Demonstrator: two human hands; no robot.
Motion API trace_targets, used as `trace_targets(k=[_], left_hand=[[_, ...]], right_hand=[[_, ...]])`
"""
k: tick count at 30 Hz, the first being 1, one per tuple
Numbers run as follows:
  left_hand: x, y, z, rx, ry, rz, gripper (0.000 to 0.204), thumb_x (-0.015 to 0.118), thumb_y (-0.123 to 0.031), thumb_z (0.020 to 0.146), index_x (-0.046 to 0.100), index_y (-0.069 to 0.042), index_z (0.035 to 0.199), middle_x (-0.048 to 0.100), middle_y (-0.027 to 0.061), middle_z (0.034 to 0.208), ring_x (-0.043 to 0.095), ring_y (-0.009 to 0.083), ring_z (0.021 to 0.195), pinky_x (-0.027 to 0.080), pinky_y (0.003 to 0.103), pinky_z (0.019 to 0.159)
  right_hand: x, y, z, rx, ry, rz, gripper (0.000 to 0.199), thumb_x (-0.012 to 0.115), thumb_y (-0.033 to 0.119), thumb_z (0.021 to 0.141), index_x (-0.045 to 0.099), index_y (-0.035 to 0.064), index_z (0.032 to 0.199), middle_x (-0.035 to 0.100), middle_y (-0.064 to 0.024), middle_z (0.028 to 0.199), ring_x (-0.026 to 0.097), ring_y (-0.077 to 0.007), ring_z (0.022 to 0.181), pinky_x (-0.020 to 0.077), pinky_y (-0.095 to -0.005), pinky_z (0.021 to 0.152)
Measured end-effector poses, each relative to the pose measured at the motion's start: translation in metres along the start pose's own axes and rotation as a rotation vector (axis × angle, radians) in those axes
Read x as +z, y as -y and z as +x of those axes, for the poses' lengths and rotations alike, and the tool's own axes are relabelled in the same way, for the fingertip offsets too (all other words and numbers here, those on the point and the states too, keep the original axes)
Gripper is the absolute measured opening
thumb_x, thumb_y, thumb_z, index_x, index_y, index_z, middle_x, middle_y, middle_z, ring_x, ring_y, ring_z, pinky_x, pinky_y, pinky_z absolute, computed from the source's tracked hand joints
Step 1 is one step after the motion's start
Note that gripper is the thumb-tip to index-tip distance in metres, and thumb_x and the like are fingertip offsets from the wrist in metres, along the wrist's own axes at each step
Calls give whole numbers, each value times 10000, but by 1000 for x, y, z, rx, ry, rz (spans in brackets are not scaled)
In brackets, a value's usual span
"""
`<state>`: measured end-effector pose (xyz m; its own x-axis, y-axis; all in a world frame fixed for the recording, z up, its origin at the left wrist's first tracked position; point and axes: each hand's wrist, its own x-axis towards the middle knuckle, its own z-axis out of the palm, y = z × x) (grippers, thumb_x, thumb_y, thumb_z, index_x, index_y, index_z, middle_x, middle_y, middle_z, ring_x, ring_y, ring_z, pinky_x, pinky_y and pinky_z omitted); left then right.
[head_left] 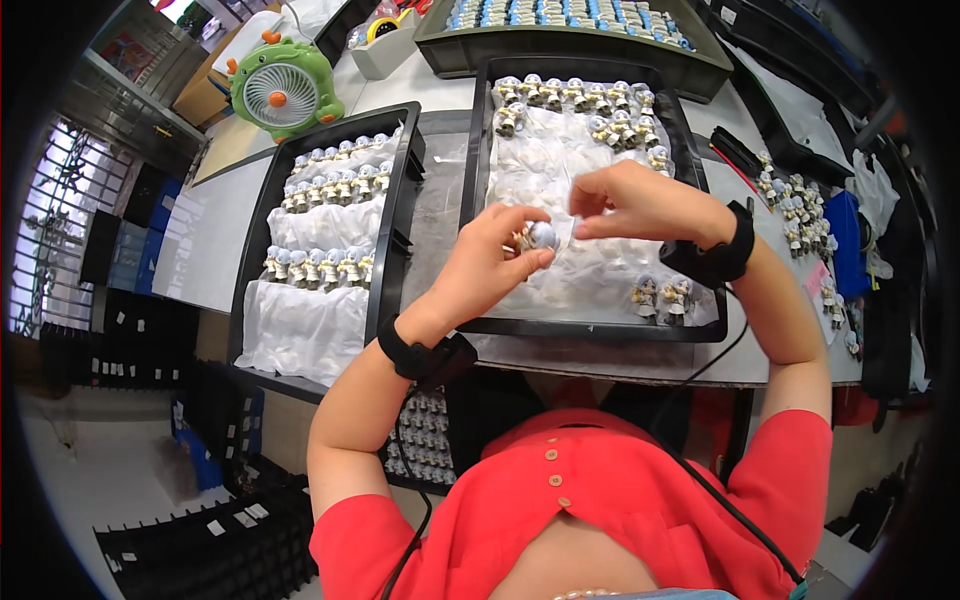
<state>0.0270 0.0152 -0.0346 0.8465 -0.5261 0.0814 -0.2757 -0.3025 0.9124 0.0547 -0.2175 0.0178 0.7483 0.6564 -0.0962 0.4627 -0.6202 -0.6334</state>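
Note:
My left hand [492, 250] pinches a small figurine [541, 238] with pale blue-grey hair, over the middle of the large black tray [482, 150]. Just right of it, my right hand [640, 205] has its fingers curled and its thumb close to them, apart from the figurine. What those fingertips hold, if anything, is too small to make out. White plastic sheeting [540, 150] lines the tray. More figurines [575, 95] of the same look lie along its far end and right side, and two figurines [661, 297] rest at its near right corner.
To the left, a second black tray [410, 170] holds rows of figurines on white sheeting. Behind stand a green fan [285, 90] and an olive crate [440, 50] of blue-and-white parts. Loose figurines [800, 215] are heaped at right beside a blue bin [848, 240]. Cables run from both wristbands.

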Motion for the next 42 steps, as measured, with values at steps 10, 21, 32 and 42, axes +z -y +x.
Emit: trace_targets(k=[10,21,32,42], left_hand=[[11,16,11,169,-4,922,331,691,-319,752,595,-20,858,632,152,735,619,327,703,474,404,642],[4,1,5,28,-174,243,373,623,-131,859,543,33,1185,640,166,1014,660,228,844,506,316,759],[-19,-18,4,-17,12,-821,545,562,-66,890,342,-12,1386,429,75,1348,533,190,1155,452,314,965],[-1,-8,1,-26,-198,-704,530,569,-12,874,358,-18,1360,434,106,1334,543,188,1113,473,332,939]], right_hand=[[44,-32,-41,209,414,-387,423,746,265,631,592,-2,921,616,-181,884,599,-351,868,483,-397,756],[7,39,2,-237,-342,59,570,713,96,692,478,49,1209,597,-146,994,600,-277,906,492,-342,810],[45,23,30,-395,-601,292,668,737,45,718,451,105,1319,616,-91,1128,612,-202,1022,506,-315,855],[56,8,35,-424,-507,369,808,763,57,679,380,130,1387,568,-97,1204,565,-230,1092,468,-349,920]])
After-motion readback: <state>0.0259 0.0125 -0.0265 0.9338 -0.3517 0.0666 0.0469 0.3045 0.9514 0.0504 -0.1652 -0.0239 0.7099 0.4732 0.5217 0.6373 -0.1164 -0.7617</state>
